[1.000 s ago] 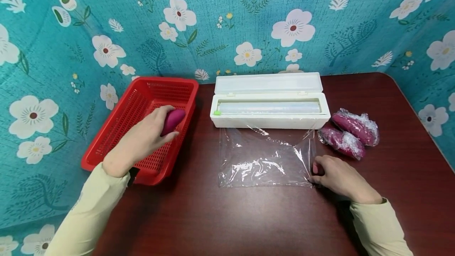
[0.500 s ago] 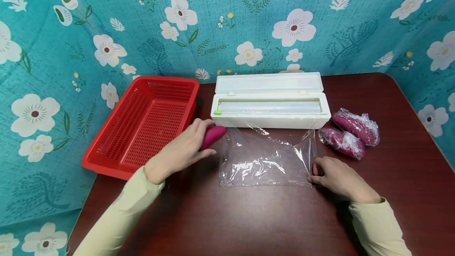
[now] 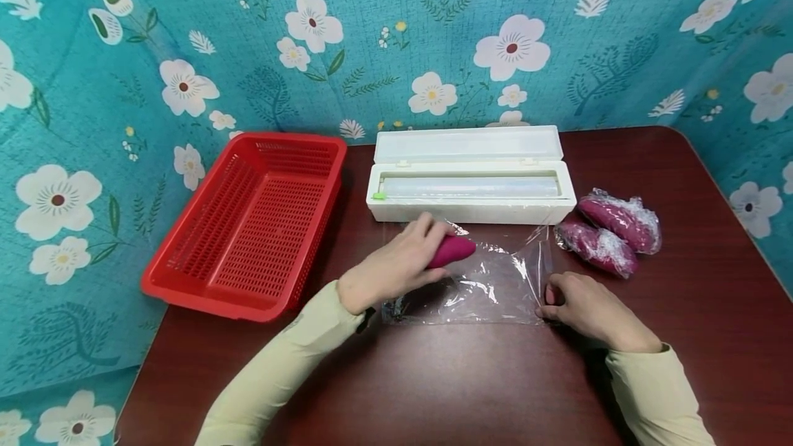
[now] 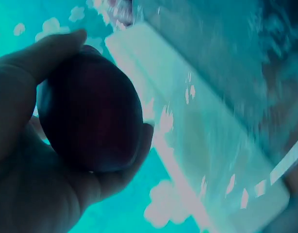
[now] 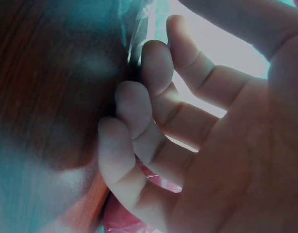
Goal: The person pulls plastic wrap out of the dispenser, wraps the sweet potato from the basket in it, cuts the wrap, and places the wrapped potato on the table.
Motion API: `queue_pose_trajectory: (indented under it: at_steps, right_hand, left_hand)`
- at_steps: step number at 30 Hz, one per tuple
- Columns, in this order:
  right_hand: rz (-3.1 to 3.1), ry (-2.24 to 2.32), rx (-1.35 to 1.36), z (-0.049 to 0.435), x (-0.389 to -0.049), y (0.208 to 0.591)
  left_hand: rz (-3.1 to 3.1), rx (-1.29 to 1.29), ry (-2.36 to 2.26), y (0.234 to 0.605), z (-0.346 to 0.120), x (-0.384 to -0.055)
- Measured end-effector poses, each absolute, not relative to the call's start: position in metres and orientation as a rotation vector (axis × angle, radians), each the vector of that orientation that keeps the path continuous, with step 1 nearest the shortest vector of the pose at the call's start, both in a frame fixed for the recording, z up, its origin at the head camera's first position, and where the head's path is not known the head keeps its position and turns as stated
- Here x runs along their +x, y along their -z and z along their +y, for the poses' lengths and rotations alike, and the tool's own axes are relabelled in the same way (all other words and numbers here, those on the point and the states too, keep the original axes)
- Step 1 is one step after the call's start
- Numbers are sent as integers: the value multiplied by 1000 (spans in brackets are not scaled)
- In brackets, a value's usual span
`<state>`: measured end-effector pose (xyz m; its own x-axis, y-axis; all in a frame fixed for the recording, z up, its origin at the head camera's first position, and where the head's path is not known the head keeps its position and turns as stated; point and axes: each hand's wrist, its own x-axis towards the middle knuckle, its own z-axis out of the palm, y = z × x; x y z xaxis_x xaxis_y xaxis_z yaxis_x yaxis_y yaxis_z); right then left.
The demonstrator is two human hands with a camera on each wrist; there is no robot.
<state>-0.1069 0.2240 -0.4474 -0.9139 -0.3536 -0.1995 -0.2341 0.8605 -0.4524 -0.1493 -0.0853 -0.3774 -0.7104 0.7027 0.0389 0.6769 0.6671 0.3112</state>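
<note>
My left hand (image 3: pixel 403 260) grips a smooth, magenta sweet potato (image 3: pixel 452 251) over a sheet of plastic wrap (image 3: pixel 483 288) on the table. From the left wrist, the sweet potato (image 4: pixel 91 111) looks dark and rounded, with thumb and fingers curled round it. My right hand (image 3: pixel 595 312) holds the near right corner of the wrap; in the right wrist view its fingers (image 5: pixel 134 104) are bent, their tips at the film's edge. The sheet runs from a white dispenser box (image 3: pixel 471 212), lid raised, with a roll of film (image 3: pixel 471 187) inside.
A red plastic basket (image 3: pixel 155 281) with slotted sides stands at the left. Two wrapped sweet potatoes (image 3: pixel 619 222) lie together right of the dispenser, just beyond my right hand. A blue floral cloth (image 3: pixel 372 40) hangs behind the dark wooden table (image 3: pixel 471 384).
My left hand has carried the sweet potato rightward, from over the red basket to over the plastic wrap. The right hand has stayed at the film's corner.
</note>
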Motion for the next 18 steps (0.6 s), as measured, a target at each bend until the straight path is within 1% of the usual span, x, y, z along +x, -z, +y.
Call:
queue_pose_trajectory:
  at_steps: [6,12,18]
  right_hand:
    - [2762,634,-453,225,-107,449]
    - [2766,642,-447,225,-108,451]
    - [2771,640,-449,226,-108,453]
  left_hand:
    - [2829,1199,-342,400,-53,-152]
    - [2896,1109,-199,410,-35,-153]
    - [2834,1022,-161,418,-27,-157]
